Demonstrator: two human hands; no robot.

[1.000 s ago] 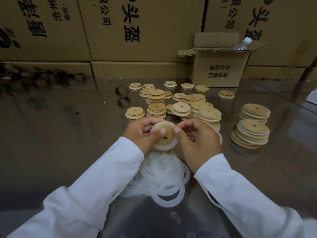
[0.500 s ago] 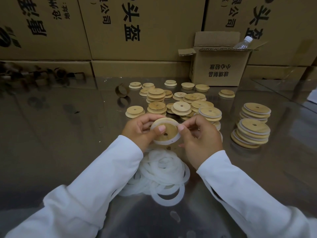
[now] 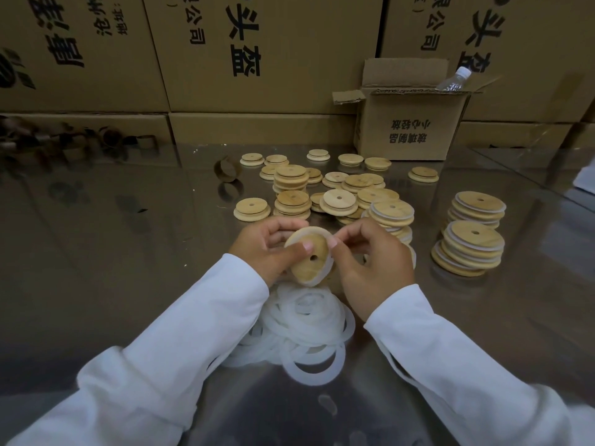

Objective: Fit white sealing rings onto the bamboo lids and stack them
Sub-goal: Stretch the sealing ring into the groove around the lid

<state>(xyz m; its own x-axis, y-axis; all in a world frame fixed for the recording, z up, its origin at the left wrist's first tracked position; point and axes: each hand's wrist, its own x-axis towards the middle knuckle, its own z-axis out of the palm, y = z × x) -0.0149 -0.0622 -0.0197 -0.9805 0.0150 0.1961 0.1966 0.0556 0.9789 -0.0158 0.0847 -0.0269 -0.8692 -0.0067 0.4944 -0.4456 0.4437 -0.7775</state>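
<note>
Both my hands hold one round bamboo lid [image 3: 310, 263] with a centre hole, tilted, above the table. My left hand [image 3: 265, 247] grips its left edge with the thumb on its face. My right hand [image 3: 370, 262] pinches its right edge, where a white sealing ring [image 3: 325, 272] runs around the rim. A heap of loose white rings [image 3: 306, 326] lies just below my hands. Bare bamboo lids [image 3: 338, 201] lie scattered and in low piles behind. Two stacks of ringed lids [image 3: 470, 246] stand to the right.
A small open cardboard box [image 3: 409, 123] with a plastic bottle [image 3: 454, 80] in it stands at the back. Large cartons [image 3: 257, 53] wall off the far side. Brown tape cores [image 3: 227, 169] lie at the back left of the shiny metal table [image 3: 112, 252].
The lid has been turned in my hands and tilted more to the right. The ring now sits along its right and lower rim.
</note>
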